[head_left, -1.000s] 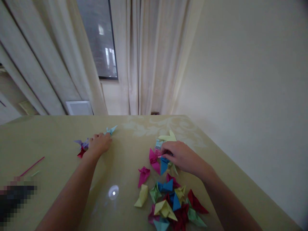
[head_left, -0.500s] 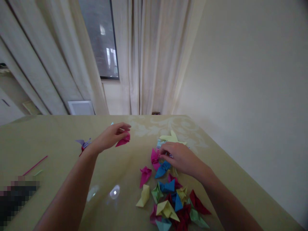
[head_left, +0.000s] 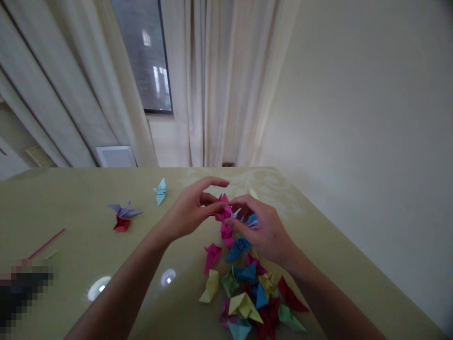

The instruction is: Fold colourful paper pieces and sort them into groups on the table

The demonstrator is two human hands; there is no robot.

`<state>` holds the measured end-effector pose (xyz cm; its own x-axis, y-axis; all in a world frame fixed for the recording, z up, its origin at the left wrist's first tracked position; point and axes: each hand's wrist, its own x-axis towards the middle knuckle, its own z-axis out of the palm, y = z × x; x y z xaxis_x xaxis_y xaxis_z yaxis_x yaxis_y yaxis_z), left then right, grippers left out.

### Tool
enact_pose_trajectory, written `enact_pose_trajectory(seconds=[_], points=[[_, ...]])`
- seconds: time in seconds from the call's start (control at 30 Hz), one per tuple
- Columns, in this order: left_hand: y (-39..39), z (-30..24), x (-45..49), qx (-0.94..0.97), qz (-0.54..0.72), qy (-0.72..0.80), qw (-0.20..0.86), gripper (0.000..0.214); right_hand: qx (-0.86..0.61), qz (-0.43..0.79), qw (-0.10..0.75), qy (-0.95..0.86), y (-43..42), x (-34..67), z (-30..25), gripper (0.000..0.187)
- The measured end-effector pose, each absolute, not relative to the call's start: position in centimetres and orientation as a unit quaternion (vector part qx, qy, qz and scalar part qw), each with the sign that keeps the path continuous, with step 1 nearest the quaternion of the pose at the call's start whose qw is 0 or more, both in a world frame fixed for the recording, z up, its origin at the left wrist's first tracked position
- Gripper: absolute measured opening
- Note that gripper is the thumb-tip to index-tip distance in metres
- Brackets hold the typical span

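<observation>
My left hand (head_left: 194, 208) is closed in a pinch on a pink origami crane (head_left: 224, 208), its index finger stretched out above. At the crane's right side, my right hand (head_left: 264, 226) meets it with thumb and fingertips. Blue and lavender folded paper (head_left: 252, 221) shows under the right fingers; whether it lies in the palm or on the table I cannot tell. Just below the hands are another pink crane (head_left: 227, 236) and a blue crane (head_left: 239, 249). A separate pink crane (head_left: 213, 256) rests to their lower left.
A pile of coloured paper cranes (head_left: 245, 307) lies near the front. Further left are a light blue crane (head_left: 161, 191), a purple crane (head_left: 124, 210) and a red one (head_left: 122, 224). A pink stick (head_left: 47, 243) lies by a blurred dark object (head_left: 24, 295). The wall (head_left: 371, 141) borders the table's right.
My left hand has moved right with the pink crane, uncovering the light blue crane on the left. My right hand has turned and risen slightly to meet it.
</observation>
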<state>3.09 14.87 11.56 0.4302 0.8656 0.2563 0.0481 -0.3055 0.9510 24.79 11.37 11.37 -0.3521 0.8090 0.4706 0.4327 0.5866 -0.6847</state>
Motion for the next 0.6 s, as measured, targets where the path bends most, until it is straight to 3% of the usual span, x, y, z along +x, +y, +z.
enact_pose_trajectory(seconds=[0.33,0.43,0.6], points=[[15.0,11.7,2.9,0.746,0.395,0.347,0.408,0.039,-0.373,0.173,0.443,-0.796,11.8,25.1,11.2,0.004],[16.6,10.8,1.2,0.786,0.357,0.404,0.303,0.042,-0.379,0.19,0.438,-0.793,12.3,25.2,10.6,0.007],[19.1,7.3,-6.4,0.701,0.137,0.699,0.03,0.05,-0.402,0.265,0.388,-0.786,13.3,24.9,8.9,0.004]])
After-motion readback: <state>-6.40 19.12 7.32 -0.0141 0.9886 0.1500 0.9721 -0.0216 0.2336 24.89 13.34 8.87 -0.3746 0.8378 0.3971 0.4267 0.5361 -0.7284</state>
